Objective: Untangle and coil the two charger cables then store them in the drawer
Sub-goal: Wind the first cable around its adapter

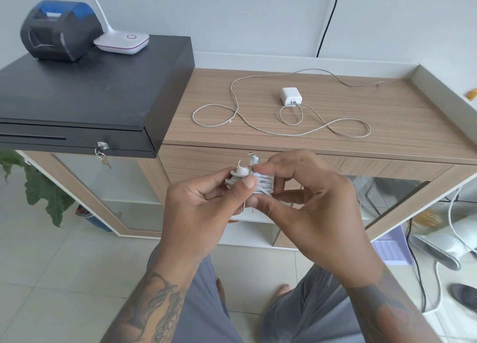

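**First cable bundled in hand, second cable loose on counter**

Tiled floor [77, 265] below, wooden counter [374, 125] ahead, plain wall behind; view looks down over the person's own legs.

Nearest: both hands meet in front of the counter's closed drawer front [206, 162]. Left hand [196, 208] is closed on a tight white cable bundle [260, 185], thumb pressed over the wraps. Right hand [309, 203] pinches at the bundle's top, forefinger and thumb at the loose connector end [251, 159] that sticks up. Judgement: the tail is being tucked or secured; coiling of cable one is nearly complete.

Mid: drawer shows no gap, so it has yet to be opened.

Farther: second charger cable [258, 125] lies sprawled on the countertop in several open loops, one end plugged into a white power adapter [291, 96], other end near the right rear rim. It crosses itself at a few places; no coiling started.

Left rear: black cash drawer [90, 89] with key in lock, receipt printer [59, 30] and lamp base [121, 43] on top.

Risks:
- Tail not locked under a wrap → bundle springs open when released.
- Sharp bend at connector strains the cable.
- Both hands occupied; freeing one to open the drawer could loosen the coil.
- Pulling the second cable by one end may tighten its crossings or drag the adapter off.
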